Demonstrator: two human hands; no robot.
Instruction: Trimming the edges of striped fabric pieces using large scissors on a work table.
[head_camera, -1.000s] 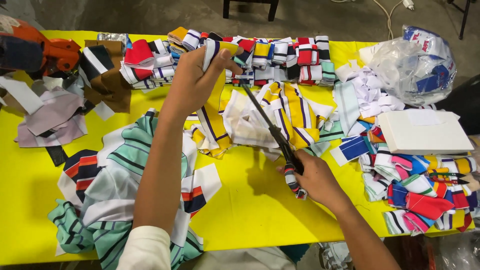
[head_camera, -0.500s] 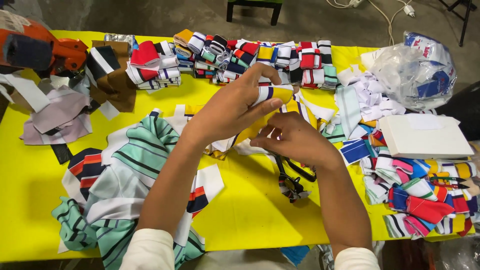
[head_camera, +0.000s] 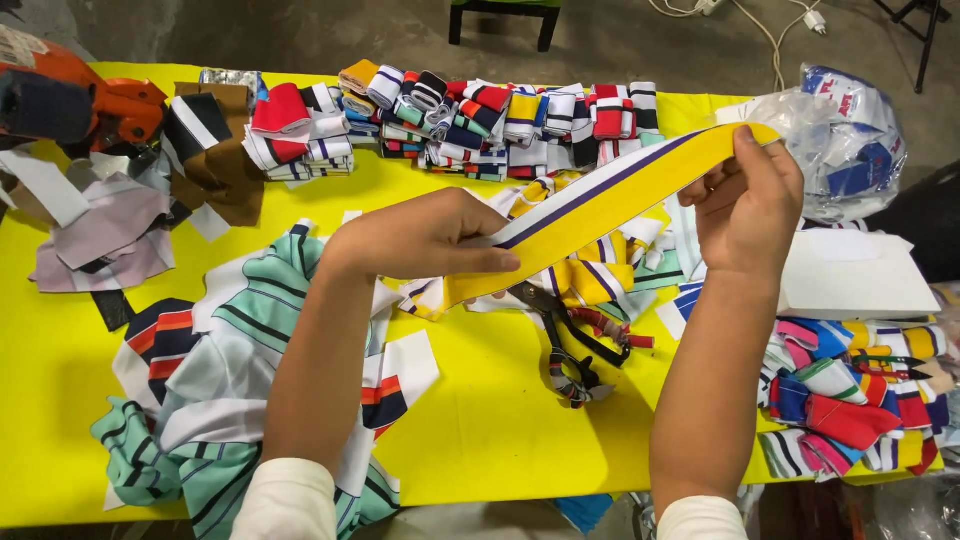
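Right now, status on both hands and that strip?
Left hand and right hand both gripping the yellow striped strip, stretched taut above the table. Scissors lying underneath, untouched. Nothing obstructing.

A grey concrete floor is being lit evenly; a yellow table is being crossed by dark furniture legs beyond.

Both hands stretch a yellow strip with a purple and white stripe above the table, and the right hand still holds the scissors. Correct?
Not quite. In the head view the right hand holds only the strip's end; the scissors lie on the yellow table beneath. The left hand pinches the other end.
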